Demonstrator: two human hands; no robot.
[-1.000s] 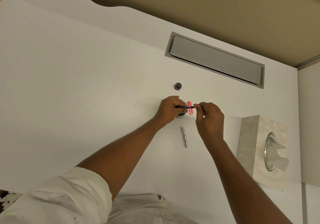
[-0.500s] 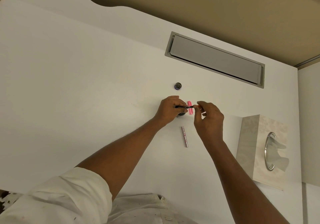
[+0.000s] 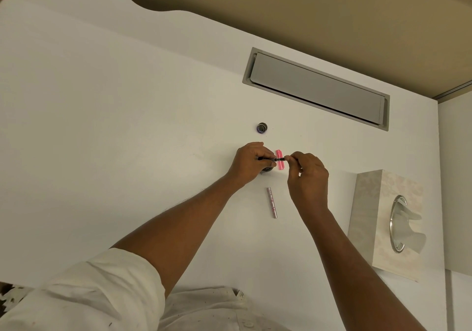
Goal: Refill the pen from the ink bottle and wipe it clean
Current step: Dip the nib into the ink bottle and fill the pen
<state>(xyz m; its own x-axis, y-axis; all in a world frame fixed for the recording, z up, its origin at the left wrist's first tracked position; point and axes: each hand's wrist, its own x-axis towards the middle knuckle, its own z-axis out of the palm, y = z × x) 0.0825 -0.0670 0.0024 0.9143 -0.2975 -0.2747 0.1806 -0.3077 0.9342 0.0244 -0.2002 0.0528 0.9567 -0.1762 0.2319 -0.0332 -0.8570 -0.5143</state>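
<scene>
Both my hands meet over the middle of the white desk [image 3: 127, 126]. My left hand [image 3: 251, 162] grips the dark front section of the pen [image 3: 269, 159], held level. My right hand [image 3: 307, 174] pinches the pen's other end with thumb and fingertips. A pink pen part [image 3: 280, 163] lies on the desk just behind the held piece. The dark ink bottle [image 3: 268, 169] stands under my left hand, mostly hidden. Its round cap [image 3: 262, 127] lies further back. A slim silver and pink pen barrel [image 3: 272, 202] lies on the desk between my wrists.
A beige tissue box [image 3: 375, 218] with a tissue sticking from its oval slot stands at the right. A grey cable hatch [image 3: 316, 89] is set into the desk at the back. The desk's right edge runs just beyond the tissue box.
My right hand has shifted its fingertips slightly on the pen's end. My left hand and the pen section have stayed in place.
</scene>
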